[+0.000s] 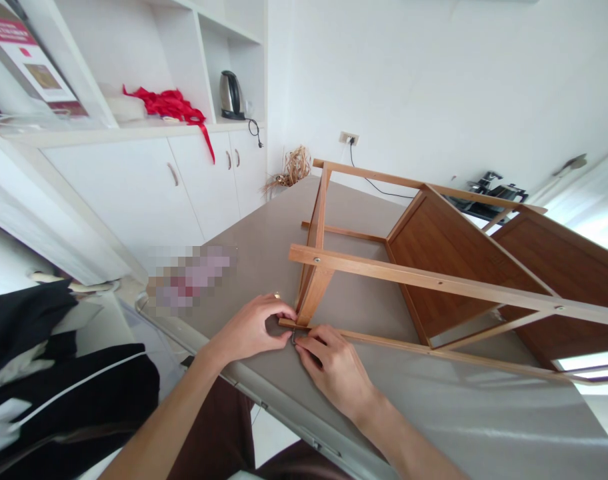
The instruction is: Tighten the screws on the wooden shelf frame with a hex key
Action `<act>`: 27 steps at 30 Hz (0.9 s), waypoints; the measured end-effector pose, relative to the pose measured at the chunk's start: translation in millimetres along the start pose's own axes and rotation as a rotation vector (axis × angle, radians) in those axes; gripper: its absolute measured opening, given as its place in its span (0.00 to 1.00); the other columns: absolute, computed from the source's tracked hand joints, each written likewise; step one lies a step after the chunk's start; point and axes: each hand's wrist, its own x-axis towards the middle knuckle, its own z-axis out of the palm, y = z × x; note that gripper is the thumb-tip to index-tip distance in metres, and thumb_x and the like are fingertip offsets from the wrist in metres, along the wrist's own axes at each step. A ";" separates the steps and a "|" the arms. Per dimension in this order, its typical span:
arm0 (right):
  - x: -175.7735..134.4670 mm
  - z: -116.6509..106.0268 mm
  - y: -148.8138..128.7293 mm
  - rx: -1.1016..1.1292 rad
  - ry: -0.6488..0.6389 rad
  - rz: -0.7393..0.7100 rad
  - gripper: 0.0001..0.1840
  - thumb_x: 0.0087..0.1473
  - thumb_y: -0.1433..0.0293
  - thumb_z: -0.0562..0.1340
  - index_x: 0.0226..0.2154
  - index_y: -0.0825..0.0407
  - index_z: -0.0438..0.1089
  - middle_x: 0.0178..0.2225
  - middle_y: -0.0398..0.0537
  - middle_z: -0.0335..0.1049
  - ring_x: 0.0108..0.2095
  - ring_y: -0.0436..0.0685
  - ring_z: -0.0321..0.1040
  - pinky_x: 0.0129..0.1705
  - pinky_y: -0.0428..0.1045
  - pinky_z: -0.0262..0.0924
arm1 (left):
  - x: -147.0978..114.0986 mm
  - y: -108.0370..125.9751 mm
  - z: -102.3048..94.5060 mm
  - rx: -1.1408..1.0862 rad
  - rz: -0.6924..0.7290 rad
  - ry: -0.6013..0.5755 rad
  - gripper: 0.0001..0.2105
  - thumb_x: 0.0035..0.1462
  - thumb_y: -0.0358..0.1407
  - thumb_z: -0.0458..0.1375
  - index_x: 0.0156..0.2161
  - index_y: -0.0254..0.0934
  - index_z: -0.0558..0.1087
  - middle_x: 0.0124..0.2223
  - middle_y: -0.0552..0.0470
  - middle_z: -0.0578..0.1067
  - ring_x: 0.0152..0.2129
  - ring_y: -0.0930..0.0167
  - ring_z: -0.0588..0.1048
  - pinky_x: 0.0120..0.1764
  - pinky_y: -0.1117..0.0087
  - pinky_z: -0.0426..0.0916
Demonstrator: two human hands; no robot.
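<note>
A wooden shelf unit (379, 267) with brown panels lies on its side on a grey-beige table (264, 247). My left hand (251, 327) closes around the end of its near lower rail (285, 323), index finger at the joint with a cross piece and thumb below. Just right of it, my right hand (334, 370) pinches a small bent metal hex key (294, 338) against the rail's near side. The key's tip and the bolt it meets are hidden by the rail and fingers. Bolt heads show on the upper rail (364, 265).
White cabinets (129, 180) stand at the left, with red ribbon (169, 103) and an electric kettle (231, 97) on their shelves. A blurred-out item (194, 277) lies on the table's left end. Dark clothing (84, 393) is piled at lower left. Cookware (504, 193) sits behind the shelf unit.
</note>
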 end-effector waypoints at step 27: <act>-0.4 -9.0 -0.9 -0.069 -0.011 -0.105 0.10 0.65 0.74 0.57 0.43 0.51 0.73 0.38 0.49 0.68 0.38 0.55 0.65 0.40 0.49 0.65 | 0.2 -4.9 -1.1 0.003 0.005 -0.026 0.09 0.52 0.32 0.63 0.40 0.43 0.75 0.40 0.56 0.78 0.39 0.69 0.74 0.45 0.69 0.66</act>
